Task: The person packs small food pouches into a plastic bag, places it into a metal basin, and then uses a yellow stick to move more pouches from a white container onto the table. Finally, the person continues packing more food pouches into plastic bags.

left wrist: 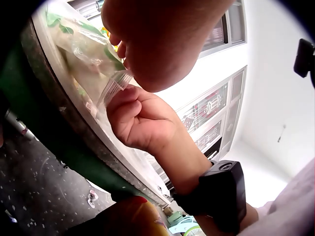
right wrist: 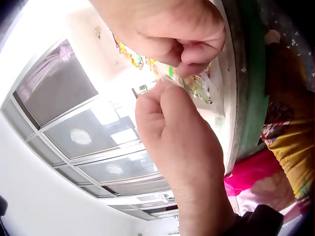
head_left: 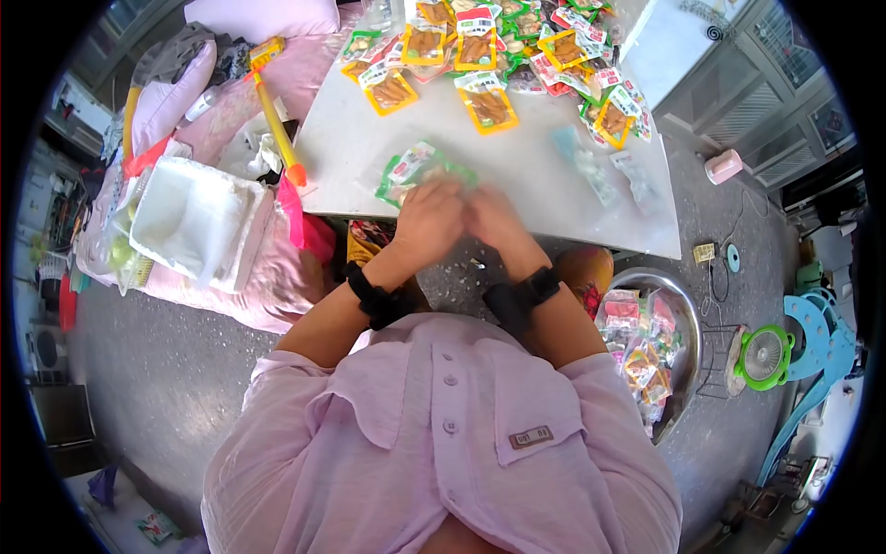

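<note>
A clear plastic bag with a green-edged, red-and-white-printed packet (head_left: 411, 166) inside lies at the table's front edge in the head view. My left hand (head_left: 429, 222) curls its fingers at the near end of this bag. Close beside it, my right hand (head_left: 494, 220) pinches the bag's ribbed clear edge (left wrist: 116, 87) between thumb and bent forefinger, as the left wrist view shows. In the right wrist view the left thumb and forefinger (right wrist: 165, 98) meet on the bag's edge, next to the right hand's curled fingers (right wrist: 199, 51).
Yellow-edged food packets (head_left: 475, 42) are heaped at the table's far side. Clear bags (head_left: 591, 171) lie on the right of the white table (head_left: 535, 175). A steel basin (head_left: 694, 346) of packets stands on the floor at right. A white foam box (head_left: 189, 222) sits at left.
</note>
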The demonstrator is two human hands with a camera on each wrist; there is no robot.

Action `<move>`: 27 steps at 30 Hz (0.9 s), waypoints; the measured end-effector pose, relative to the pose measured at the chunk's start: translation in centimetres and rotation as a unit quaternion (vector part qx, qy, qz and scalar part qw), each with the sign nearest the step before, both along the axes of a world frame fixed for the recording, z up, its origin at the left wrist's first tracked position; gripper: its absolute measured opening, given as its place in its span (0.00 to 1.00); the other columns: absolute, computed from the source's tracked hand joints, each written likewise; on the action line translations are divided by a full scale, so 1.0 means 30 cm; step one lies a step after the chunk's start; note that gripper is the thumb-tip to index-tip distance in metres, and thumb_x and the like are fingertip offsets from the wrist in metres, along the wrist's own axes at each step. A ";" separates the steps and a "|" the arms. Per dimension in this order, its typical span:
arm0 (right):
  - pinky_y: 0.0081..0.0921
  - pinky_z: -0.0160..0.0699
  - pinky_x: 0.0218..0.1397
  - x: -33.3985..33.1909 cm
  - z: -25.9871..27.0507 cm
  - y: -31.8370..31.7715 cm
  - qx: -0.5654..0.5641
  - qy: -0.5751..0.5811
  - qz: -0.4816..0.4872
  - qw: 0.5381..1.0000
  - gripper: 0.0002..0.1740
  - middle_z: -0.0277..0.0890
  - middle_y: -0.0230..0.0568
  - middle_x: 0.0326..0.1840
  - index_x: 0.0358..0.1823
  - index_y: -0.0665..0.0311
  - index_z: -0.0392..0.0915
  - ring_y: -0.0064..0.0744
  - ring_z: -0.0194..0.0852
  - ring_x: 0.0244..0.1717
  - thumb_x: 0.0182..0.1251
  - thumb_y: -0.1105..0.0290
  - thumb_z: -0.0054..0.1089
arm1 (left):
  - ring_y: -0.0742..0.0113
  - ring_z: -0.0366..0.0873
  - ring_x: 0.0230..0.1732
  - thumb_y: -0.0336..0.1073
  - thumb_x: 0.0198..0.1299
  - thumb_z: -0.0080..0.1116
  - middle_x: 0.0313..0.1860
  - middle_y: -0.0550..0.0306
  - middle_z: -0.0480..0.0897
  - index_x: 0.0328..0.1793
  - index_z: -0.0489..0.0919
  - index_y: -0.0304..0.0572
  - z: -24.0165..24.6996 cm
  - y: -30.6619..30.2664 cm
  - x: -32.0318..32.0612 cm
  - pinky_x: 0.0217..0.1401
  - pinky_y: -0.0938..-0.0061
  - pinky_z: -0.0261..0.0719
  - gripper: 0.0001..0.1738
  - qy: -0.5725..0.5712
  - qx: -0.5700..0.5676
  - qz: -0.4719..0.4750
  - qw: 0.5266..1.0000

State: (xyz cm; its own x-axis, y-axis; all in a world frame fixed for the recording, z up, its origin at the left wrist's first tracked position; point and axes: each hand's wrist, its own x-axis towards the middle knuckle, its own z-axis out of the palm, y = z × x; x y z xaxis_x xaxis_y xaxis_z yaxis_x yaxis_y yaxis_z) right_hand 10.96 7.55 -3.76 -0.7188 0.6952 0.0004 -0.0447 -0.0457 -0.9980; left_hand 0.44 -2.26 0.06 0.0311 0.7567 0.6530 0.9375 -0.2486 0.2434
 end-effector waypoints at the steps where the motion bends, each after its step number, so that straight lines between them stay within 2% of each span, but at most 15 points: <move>1: 0.21 0.58 0.13 0.005 -0.002 -0.002 0.034 0.005 0.001 0.999 0.05 0.63 0.36 0.17 0.26 0.67 0.67 0.26 0.62 0.15 0.51 0.80 0.41 | 0.53 0.68 0.47 0.29 0.35 0.54 0.42 0.52 0.74 0.25 0.70 0.38 -0.003 -0.001 0.000 0.47 0.63 0.65 0.08 -0.003 0.001 -0.002 1.000; 6: 0.22 0.60 0.14 -0.036 -0.175 0.061 0.218 0.114 0.000 0.969 0.03 0.65 0.37 0.18 0.27 0.67 0.67 0.27 0.62 0.15 0.50 0.79 0.44 | 0.53 0.68 0.48 0.29 0.34 0.54 0.42 0.51 0.74 0.26 0.71 0.38 -0.020 0.005 0.006 0.48 0.63 0.65 0.09 0.004 -0.006 -0.016 1.000; 8: 0.22 0.61 0.15 -0.053 -0.178 0.056 0.077 0.136 -0.035 0.987 0.02 0.65 0.38 0.19 0.27 0.67 0.67 0.27 0.63 0.16 0.50 0.78 0.45 | 0.52 0.68 0.47 0.29 0.34 0.54 0.41 0.51 0.74 0.27 0.71 0.38 -0.036 0.012 -0.002 0.48 0.62 0.65 0.09 0.010 -0.004 -0.018 1.000; 9: 0.21 0.62 0.15 -0.062 -0.065 0.007 -0.104 0.128 -0.070 0.984 0.02 0.66 0.38 0.20 0.27 0.66 0.68 0.27 0.64 0.17 0.50 0.77 0.45 | 0.52 0.68 0.48 0.29 0.34 0.55 0.42 0.51 0.73 0.28 0.71 0.39 -0.044 0.010 -0.007 0.49 0.62 0.65 0.11 0.014 0.001 -0.026 1.000; 10: 0.21 0.63 0.16 -0.065 -0.003 -0.021 -0.281 0.116 -0.101 0.947 0.02 0.66 0.38 0.20 0.27 0.66 0.68 0.27 0.65 0.18 0.50 0.77 0.46 | 0.52 0.67 0.49 0.29 0.34 0.55 0.43 0.50 0.73 0.30 0.72 0.39 -0.053 0.007 -0.012 0.49 0.61 0.64 0.12 0.018 0.007 -0.035 0.999; 13: 0.21 0.67 0.19 -0.028 -0.016 -0.006 -0.281 0.069 -0.079 0.954 0.04 0.67 0.38 0.23 0.29 0.66 0.68 0.26 0.66 0.19 0.50 0.76 0.47 | 0.51 0.65 0.50 0.30 0.33 0.57 0.46 0.50 0.70 0.35 0.72 0.42 -0.031 -0.025 0.002 0.52 0.59 0.62 0.17 0.012 0.018 -0.033 0.999; 16: 0.21 0.68 0.19 0.026 -0.014 0.020 -0.216 0.030 -0.090 0.972 0.07 0.68 0.38 0.26 0.32 0.67 0.68 0.25 0.67 0.19 0.52 0.74 0.48 | 0.50 0.62 0.52 0.31 0.32 0.59 0.49 0.49 0.67 0.39 0.72 0.44 -0.059 -0.059 -0.004 0.54 0.57 0.59 0.20 0.037 0.013 -0.010 0.999; 19: 0.28 0.72 0.27 0.046 0.046 0.017 -0.067 -0.090 -0.200 0.973 0.09 0.70 0.44 0.31 0.35 0.69 0.67 0.34 0.70 0.25 0.52 0.75 0.46 | 0.50 0.62 0.53 0.30 0.32 0.59 0.48 0.49 0.67 0.38 0.72 0.44 -0.095 -0.066 -0.033 0.54 0.56 0.59 0.20 0.069 0.018 0.003 0.997; 20: 0.30 0.72 0.31 0.052 0.023 0.038 0.138 -0.100 -0.222 0.960 0.10 0.70 0.45 0.32 0.36 0.69 0.67 0.38 0.70 0.29 0.51 0.75 0.45 | 0.50 0.62 0.53 0.29 0.32 0.59 0.48 0.49 0.67 0.37 0.72 0.43 -0.099 -0.062 -0.042 0.53 0.56 0.60 0.19 0.077 0.023 0.005 0.997; 21: 0.32 0.71 0.34 0.053 0.008 0.063 0.337 -0.106 -0.235 0.906 0.10 0.70 0.47 0.34 0.37 0.70 0.67 0.42 0.70 0.32 0.51 0.75 0.45 | 0.49 0.63 0.52 0.28 0.32 0.58 0.47 0.49 0.67 0.36 0.72 0.42 -0.100 -0.059 -0.050 0.53 0.56 0.61 0.18 0.068 0.028 -0.003 0.997; 22: 0.35 0.71 0.38 0.055 -0.005 0.079 0.521 -0.107 -0.237 0.813 0.11 0.70 0.49 0.35 0.38 0.70 0.67 0.46 0.70 0.36 0.51 0.76 0.44 | 0.49 0.64 0.52 0.27 0.33 0.58 0.46 0.48 0.68 0.35 0.72 0.41 -0.100 -0.057 -0.059 0.52 0.57 0.61 0.17 0.060 0.033 -0.011 0.998; 25: 0.38 0.66 0.46 0.058 0.026 0.047 0.511 -0.184 -0.132 0.829 0.13 0.68 0.53 0.41 0.39 0.69 0.66 0.53 0.64 0.45 0.49 0.77 0.42 | 0.47 0.65 0.50 0.23 0.35 0.55 0.45 0.47 0.69 0.32 0.71 0.38 -0.080 -0.050 -0.087 0.51 0.58 0.64 0.13 0.024 0.047 -0.023 0.998; 27: 0.39 0.67 0.43 0.042 0.032 0.050 0.508 -0.164 -0.116 0.838 0.10 0.69 0.52 0.38 0.36 0.67 0.68 0.52 0.66 0.42 0.50 0.76 0.43 | 0.46 0.66 0.48 0.22 0.36 0.53 0.43 0.46 0.69 0.30 0.70 0.37 -0.051 -0.041 -0.101 0.50 0.59 0.65 0.11 -0.016 0.054 -0.025 0.998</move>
